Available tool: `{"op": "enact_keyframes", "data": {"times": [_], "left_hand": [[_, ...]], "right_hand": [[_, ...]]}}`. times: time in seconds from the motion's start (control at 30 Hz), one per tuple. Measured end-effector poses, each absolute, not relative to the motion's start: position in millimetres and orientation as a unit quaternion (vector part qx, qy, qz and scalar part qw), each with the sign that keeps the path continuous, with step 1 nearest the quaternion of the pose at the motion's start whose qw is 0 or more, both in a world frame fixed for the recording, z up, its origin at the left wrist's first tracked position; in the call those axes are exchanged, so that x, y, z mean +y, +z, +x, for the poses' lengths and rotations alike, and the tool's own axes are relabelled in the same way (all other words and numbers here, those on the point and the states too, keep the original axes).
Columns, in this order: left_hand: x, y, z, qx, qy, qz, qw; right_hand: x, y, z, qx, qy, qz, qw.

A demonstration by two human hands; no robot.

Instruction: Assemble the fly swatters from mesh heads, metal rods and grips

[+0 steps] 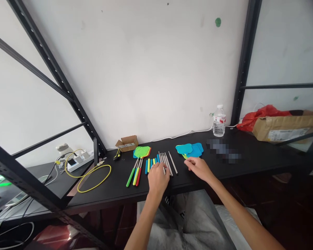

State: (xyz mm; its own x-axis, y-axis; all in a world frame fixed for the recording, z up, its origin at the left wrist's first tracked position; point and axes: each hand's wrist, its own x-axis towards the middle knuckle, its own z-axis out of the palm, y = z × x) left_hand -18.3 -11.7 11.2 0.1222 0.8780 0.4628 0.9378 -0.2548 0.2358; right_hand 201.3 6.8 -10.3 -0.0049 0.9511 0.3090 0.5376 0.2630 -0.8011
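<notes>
Left grip [158, 177]: fingers curled down over the near part of the grey rods; the hand hides the contact, so whether it is clenched on one cannot be told.
Right grip [199, 168]: thumb and fingers drawn together at the near edge of the blue swatter heads [197, 149]; whether anything is grasped cannot be told.
Grey rods [167, 163]: bunched under and just beyond the left grip, long axes running away from the person, far ends leaning left.
Lone grey rod [173, 163]: just right of the left grip, apart from the bunch at its near end, between the two hands; left hand nearer.
Loose handles [149, 165]: blue and yellow, side by side, beyond and left of the left grip, lying lengthwise away from it.
Swatters with handles [142, 151]: farther left of the left grip on the worktop [229, 170]; handles green, yellow, red, pointing toward the person.
Water bottle [219, 121]: beyond and right of the right grip; red-and-white label, lettering unreadable.
Small open carton [127, 144]: beyond and left of the left grip; pale printed label, unreadable.
Large cardboard box [287, 125]: far right of the right grip; white label, print too small to read.
</notes>
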Motion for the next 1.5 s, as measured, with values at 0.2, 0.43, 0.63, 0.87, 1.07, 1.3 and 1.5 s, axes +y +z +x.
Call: {"op": "enact_keyframes", "data": {"times": [0.2, 0.43, 0.63, 0.87, 1.07, 1.3, 1.5], "left_hand": [[-7, -7, -9, -0.592, -0.273, -0.757, 0.038], [1, -2, -16, -0.603, -0.275, -0.748, 0.028], [13, 7, -47, -0.689, -0.255, -0.676, 0.058], [37, 21, -56, -0.702, -0.173, -0.688, 0.068], [52, 25, -34, -0.712, -0.124, -0.689, 0.056], [62, 32, -25, -0.737, -0.117, -0.664, 0.054], [77, 43, -20, -0.746, -0.093, -0.658, 0.034]], "right_hand": [[23, 0, 165, -0.687, 0.108, -0.662, 0.279], [44, 8, 139, -0.712, 0.086, -0.673, 0.179], [44, 5, 145, -0.724, 0.095, -0.648, 0.216], [45, -14, 162, -0.66, 0.26, -0.56, 0.427], [45, -18, 165, -0.605, 0.351, -0.515, 0.496], [43, -16, 164, -0.589, 0.358, -0.506, 0.518], [44, -16, 164, -0.59, 0.35, -0.504, 0.525]]}}
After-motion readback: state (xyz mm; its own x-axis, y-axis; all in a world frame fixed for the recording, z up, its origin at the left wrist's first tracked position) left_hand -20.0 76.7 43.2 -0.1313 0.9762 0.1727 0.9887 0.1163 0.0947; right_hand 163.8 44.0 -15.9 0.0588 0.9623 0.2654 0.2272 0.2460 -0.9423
